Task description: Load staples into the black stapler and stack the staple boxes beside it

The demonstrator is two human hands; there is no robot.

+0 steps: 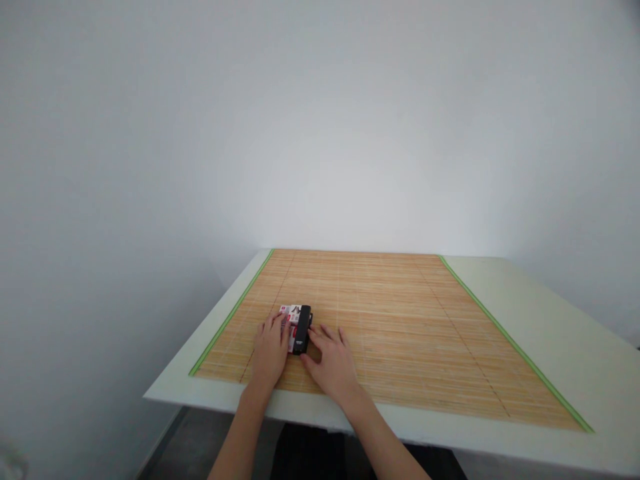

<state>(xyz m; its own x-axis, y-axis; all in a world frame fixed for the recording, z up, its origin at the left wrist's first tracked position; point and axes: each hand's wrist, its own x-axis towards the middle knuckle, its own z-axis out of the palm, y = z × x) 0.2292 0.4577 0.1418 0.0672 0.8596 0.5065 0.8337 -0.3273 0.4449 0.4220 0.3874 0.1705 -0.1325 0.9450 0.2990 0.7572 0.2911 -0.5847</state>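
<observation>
A black stapler-like object (303,330) lies lengthwise on the bamboo mat, left of its middle. Against its left side sit small red-and-white printed boxes (293,313), partly covered by my left hand (271,345). That hand rests with fingers stretched forward along the boxes' left side, its thumb over them. On the other side, my right hand (331,360) has its fingers spread, the tips at or just beside the black object's right edge. A small dark part shows past that edge; whether it belongs to the same object I cannot tell.
The bamboo mat (390,320) has green edging strips and covers much of the white table (540,313). A plain pale wall (350,133) stands behind the table and on the left. The table's front edge runs beneath my forearms.
</observation>
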